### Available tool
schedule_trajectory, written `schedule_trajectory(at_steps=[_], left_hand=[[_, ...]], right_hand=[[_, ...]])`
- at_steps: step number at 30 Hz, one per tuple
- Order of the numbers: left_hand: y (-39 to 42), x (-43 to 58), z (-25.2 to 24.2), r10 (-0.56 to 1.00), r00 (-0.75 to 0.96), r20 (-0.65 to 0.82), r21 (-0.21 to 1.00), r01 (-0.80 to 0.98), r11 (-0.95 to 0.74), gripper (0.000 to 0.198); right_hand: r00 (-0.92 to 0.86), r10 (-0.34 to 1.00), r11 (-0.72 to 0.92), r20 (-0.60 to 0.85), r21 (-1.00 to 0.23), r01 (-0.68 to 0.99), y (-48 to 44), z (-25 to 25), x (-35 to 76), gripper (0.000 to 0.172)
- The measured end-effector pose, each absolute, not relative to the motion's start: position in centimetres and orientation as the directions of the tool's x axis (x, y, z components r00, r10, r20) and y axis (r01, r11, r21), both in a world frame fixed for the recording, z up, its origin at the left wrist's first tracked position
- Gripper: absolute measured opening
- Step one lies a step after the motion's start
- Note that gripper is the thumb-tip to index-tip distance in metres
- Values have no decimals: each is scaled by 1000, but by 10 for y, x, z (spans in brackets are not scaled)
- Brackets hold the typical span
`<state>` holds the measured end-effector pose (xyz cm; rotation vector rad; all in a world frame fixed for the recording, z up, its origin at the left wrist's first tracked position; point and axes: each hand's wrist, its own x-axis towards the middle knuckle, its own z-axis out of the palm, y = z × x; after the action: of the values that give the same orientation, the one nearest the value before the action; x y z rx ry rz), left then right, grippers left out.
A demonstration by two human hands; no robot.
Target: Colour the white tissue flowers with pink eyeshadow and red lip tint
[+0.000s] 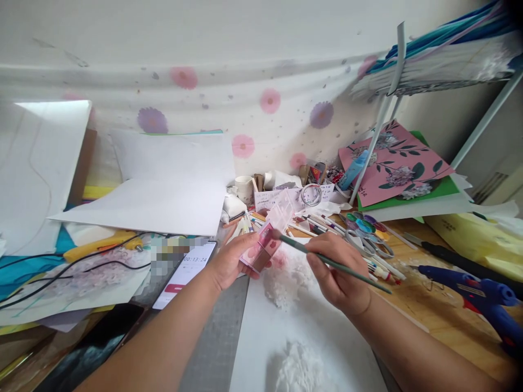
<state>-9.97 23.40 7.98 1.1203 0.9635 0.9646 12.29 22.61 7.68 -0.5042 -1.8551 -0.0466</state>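
My left hand (241, 255) is closed on a small makeup palette (265, 251) with pink and brown pans, its clear lid tipped up and back. In my right hand (340, 268) is a slim brush with a green handle (333, 264), held like a pencil. The brush tip (277, 234) is at the pink pans; whether it touches the powder I cannot tell for sure. Below the hands lies a white sheet (261, 332) bearing white ruffled flowers (300, 367). A pinkish tint shows on the farther flower cluster (281, 283), partly hidden behind the palette.
A phone (186, 275) showing a timer lies left of the sheet. Pens, scissors (373, 245) and a blue glue gun (469, 291) are to the right. A yellow glue gun (100, 245) with a black cord is at left. Behind stand a paper cup (244, 189) and a labelled box (265, 200).
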Motion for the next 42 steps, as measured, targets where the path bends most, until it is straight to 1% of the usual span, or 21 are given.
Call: schedule_trajectory(at_steps=[4, 7, 11, 13, 15, 18, 22, 25, 28, 32, 35, 38, 42], left_hand=[[235, -100, 78, 949, 296, -111, 978, -135, 156, 45], [236, -101, 76, 950, 286, -121, 979, -125, 163, 44], [237, -102, 74, 942, 303, -143, 977, -110, 184, 44], [237, -102, 73, 941, 309, -140, 978, -107, 181, 44], [237, -102, 74, 944, 304, -126, 980, -108, 165, 47], [236, -101, 76, 948, 296, -113, 983, -103, 149, 49], [234, -99, 80, 953, 272, -131, 981, -104, 165, 46], [234, -99, 80, 954, 269, -133, 982, -97, 164, 45], [235, -100, 80, 954, 270, -127, 982, -103, 160, 44], [237, -102, 82, 962, 248, -110, 978, -143, 149, 50], [238, -102, 83, 978, 178, -107, 975, -173, 138, 50], [240, -103, 82, 986, 112, -126, 974, -175, 145, 49], [243, -105, 77, 986, 98, -133, 975, -164, 148, 50]], right_hand=[[-272, 334, 910, 903, -234, 341, 224, 75, 121, 19], [-248, 330, 919, 911, -250, 305, 220, 77, 118, 21], [-338, 331, 934, 881, -253, 254, 216, 79, 116, 21], [-286, 329, 934, 900, -266, 237, 215, 80, 116, 22], [-265, 331, 930, 906, -264, 257, 215, 81, 117, 21], [-340, 326, 925, 882, -223, 309, 214, 81, 118, 17], [-270, 327, 912, 905, -228, 342, 216, 81, 119, 17], [-272, 357, 889, 894, -236, 392, 221, 79, 119, 14], [-228, 400, 862, 888, -280, 423, 226, 77, 121, 11], [-212, 526, 788, 823, -379, 484, 234, 73, 125, 15], [-211, 596, 743, 774, -433, 511, 239, 69, 125, 16], [-287, 634, 732, 718, -437, 522, 242, 64, 123, 15], [-271, 665, 696, 696, -446, 562, 246, 62, 125, 17]])
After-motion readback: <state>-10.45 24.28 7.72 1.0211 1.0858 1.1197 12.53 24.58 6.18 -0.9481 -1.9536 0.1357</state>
